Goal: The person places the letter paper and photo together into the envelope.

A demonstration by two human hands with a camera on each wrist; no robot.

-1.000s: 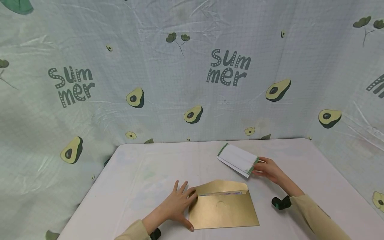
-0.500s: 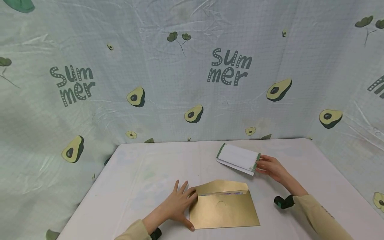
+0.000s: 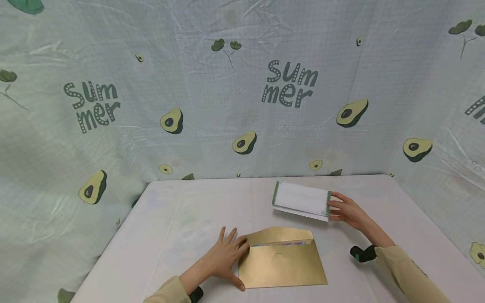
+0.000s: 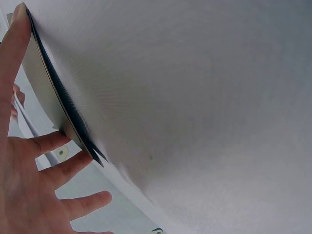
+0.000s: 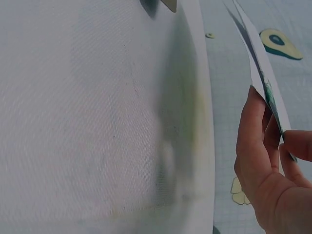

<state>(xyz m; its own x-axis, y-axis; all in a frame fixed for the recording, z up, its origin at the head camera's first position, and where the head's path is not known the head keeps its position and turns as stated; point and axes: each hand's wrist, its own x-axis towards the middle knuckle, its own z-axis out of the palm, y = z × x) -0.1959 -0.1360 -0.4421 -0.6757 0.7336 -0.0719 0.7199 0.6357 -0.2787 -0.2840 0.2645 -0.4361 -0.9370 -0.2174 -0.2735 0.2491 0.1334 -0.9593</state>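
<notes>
A gold envelope point(image 3: 282, 267) lies on the table with its flap folded back, and a bluish printed strip shows in its mouth. Along its left edge, my left hand point(image 3: 223, 259) is spread wide. The left wrist view has the thumb at one corner of the envelope point(image 4: 46, 83) and two fingertips at the other end of that edge. Farther back, my right hand point(image 3: 350, 212) pinches the right end of a folded white paper point(image 3: 302, 198) with green borders. In the right wrist view, thumb and fingers are on opposite sides of the paper point(image 5: 256, 53), its layers slightly parted.
A white cloth covers the table point(image 3: 189, 202), whose far edge meets a hanging curtain point(image 3: 212, 97) printed with avocados and "summer" lettering. A black camera mount point(image 3: 363, 253) sits at the right wrist.
The right hand has moved slightly right, turning the folded paper so its long edges lie closer to level. The left hand and the envelope stay in place.
</notes>
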